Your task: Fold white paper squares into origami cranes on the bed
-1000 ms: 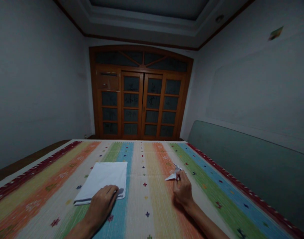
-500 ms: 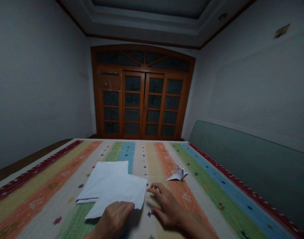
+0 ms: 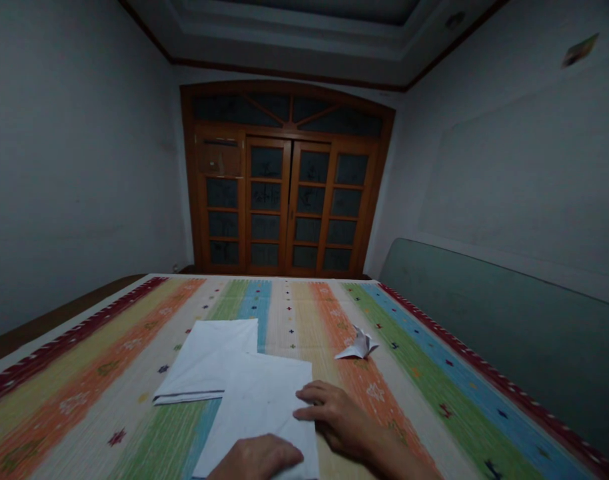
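A folded sheet of white paper [image 3: 269, 393] lies on the striped tablecloth, its upper left part overlapping a second stack of folded white paper [image 3: 199, 363]. My left hand [image 3: 259, 459] is at the near edge of the front sheet, thumb stretched across its top, fingers closed on the paper and partly out of view. At the right edge, my right hand [image 3: 332, 417] rests its slightly bent, parted fingertips on the sheet without gripping it. Farther right stands a small folded-paper figure [image 3: 359, 345] with pointed tips, apart from both hands.
A striped, patterned tablecloth [image 3: 149, 433] covers the table. Along its right side runs a grey-green panel [image 3: 484, 300]. Wooden doors with glass panes [image 3: 289, 200] close off the far end, between pale walls [image 3: 79, 167].
The front sheet has turned straighter and slid right and towards me with my left hand. My right hand, earlier just beside the paper, now has its fingertips on its right edge.
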`<state>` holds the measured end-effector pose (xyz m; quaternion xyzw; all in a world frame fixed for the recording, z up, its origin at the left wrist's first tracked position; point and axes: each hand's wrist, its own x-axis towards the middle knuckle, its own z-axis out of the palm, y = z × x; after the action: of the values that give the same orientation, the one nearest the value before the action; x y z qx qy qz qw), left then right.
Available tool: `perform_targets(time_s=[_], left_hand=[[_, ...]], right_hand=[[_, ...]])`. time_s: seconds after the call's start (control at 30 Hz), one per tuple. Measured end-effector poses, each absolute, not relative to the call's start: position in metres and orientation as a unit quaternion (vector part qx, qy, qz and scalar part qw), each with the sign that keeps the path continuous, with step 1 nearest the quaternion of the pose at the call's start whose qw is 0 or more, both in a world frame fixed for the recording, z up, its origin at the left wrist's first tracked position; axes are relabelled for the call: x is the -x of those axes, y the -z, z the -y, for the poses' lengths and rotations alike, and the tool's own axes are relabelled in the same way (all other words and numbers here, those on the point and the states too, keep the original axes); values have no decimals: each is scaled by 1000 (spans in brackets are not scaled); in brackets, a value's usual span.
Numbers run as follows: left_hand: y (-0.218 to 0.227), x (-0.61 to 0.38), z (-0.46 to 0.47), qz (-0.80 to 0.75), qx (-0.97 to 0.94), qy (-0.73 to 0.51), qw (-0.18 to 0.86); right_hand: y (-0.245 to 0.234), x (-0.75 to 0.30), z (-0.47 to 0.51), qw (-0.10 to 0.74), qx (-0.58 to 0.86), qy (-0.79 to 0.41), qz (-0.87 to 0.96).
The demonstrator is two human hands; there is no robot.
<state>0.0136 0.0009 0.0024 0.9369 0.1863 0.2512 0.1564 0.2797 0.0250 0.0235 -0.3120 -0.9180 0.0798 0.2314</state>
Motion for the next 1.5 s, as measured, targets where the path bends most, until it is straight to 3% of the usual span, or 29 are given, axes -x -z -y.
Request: perform_targets(time_s=[0.1,0.2,0.4,0.53,0.7,0.83,1.1,1.5], left_hand=[[-24,-2,-4,-203,-941,-219,160],[-34,9,-8,-268,-939,-192,99],[-2,1,-18,-272,-950,-145,36],[32,-17,-26,-290,-949,-119,24],[56,-21,-34,-338,-919,-202,16],[46,-16,-33,-327,-920,-218,-3],[4,-6,-29,-354,-926,-124,34],[12,24,-61,-396,-905,-158,-12]], right_hand=[[-16,-291,-30,252,327,-83,907],[-6,-298,-37,287,341,-93,890],[-13,-291,-37,326,394,-79,856],[-17,-266,-18,278,395,-68,873],[7,-245,-6,187,410,-107,886],[12,-244,-10,148,403,-135,893],[-16,-262,-19,95,448,-191,868],[-22,-279,-33,100,534,-168,822]])
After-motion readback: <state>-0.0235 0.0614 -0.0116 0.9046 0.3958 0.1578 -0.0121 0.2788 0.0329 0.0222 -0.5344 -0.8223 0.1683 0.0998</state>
